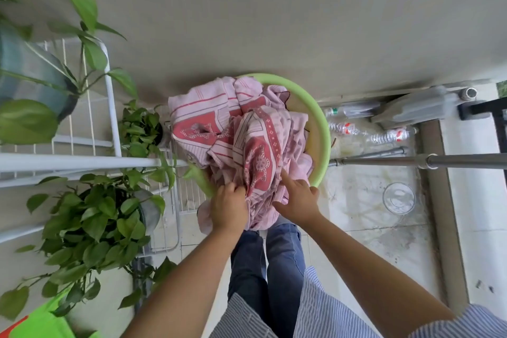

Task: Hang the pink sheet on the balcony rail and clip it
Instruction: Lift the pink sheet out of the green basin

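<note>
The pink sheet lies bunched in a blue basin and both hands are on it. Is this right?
Not quite: the head view shows the basin is green, not blue. The pink sheet does lie bunched in it, with the left hand and right hand on it.
</note>
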The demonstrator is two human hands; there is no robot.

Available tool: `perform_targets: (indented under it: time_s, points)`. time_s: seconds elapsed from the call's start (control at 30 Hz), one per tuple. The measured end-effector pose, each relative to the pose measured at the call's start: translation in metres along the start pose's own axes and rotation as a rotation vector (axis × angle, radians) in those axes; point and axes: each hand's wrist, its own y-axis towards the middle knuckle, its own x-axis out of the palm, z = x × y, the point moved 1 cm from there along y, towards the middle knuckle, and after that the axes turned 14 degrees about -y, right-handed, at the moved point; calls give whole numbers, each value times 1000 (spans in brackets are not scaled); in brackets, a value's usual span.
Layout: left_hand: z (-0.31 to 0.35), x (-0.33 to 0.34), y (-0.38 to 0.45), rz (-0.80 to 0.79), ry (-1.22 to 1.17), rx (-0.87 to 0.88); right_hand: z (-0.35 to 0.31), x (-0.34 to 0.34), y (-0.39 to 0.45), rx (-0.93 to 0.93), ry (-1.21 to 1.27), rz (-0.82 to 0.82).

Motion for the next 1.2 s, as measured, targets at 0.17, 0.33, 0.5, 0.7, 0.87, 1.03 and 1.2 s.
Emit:
perform_targets:
  time_s: [0.17, 0.33, 0.5, 0.7, 0.87, 1.03, 1.2]
  points:
    - [-20, -4, 4, 17, -110, 56, 6, 24, -24, -242, -329, 212]
    - [-13, -16, -5, -13, -18, 92, -22, 56, -28, -96, -246, 315]
    - [-8, -29, -6, 16, 130, 135, -35, 34, -12, -65, -154, 485]
    - [6, -50, -7, 102, -45, 247, -45, 9, -57, 166, 403, 365]
    - [-3, -60, -17, 39, -79, 315, -63, 50, -80, 192, -89, 175]
    - [-19, -76, -19, 71, -70, 402, -93, 52, -65, 321, -46, 484]
    - [-13, -98, -24, 160, -106, 537, -104, 29, -75, 445, 235, 761]
